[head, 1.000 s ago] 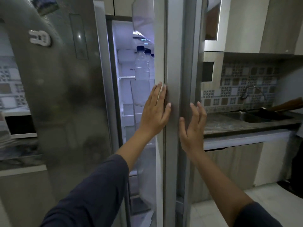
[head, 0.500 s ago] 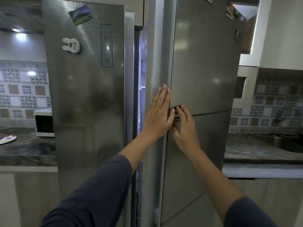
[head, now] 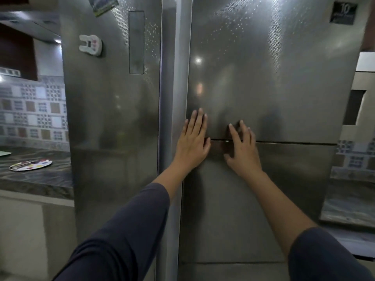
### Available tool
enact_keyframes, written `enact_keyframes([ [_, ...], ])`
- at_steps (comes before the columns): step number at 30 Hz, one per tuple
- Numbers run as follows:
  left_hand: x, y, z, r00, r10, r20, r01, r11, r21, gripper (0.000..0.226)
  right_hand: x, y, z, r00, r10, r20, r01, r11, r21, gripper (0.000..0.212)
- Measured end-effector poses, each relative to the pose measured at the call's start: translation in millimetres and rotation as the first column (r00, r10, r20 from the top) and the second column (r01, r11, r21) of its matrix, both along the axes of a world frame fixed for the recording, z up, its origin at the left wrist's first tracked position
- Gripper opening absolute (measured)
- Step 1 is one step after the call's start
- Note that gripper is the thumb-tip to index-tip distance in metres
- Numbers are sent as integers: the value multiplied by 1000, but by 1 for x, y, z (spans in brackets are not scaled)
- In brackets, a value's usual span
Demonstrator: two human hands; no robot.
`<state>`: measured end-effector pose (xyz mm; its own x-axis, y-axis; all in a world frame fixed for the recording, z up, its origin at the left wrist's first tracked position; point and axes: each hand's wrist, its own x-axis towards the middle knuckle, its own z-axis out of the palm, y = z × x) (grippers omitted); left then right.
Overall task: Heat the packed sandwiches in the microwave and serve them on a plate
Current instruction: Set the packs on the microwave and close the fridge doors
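Brushed-steel fridge door [head: 263,88] | left hand [head: 192,142], right hand [head: 242,151] flat against it

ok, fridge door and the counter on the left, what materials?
Fridge door: looks like brushed steel or a steel-look coating; dull sheen, lamp glints, magnets stuck on the neighbouring door. Counter: polished dark stone, probably marble or granite; wavy veining, glossy top.

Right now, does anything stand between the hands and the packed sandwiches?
No sandwiches are visible. Left hand and right hand press flat on the grey steel right fridge door, which looks shut and blocks the interior.
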<state>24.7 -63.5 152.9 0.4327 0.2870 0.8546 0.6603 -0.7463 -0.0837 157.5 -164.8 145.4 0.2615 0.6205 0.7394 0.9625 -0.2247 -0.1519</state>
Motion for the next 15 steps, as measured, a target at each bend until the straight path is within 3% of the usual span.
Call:
enact_keyframes([
  [8, 22, 57, -10, 998, 32, -61, -38, 994, -104, 68, 15, 51, -13, 996, -60, 62, 64, 997, -50, 96],
  [15, 25, 72, -18, 998, 28, -56, -31, 998, -46, 66, 17, 63, -18, 997, -71, 28, 71, 997, -24, 100],
])
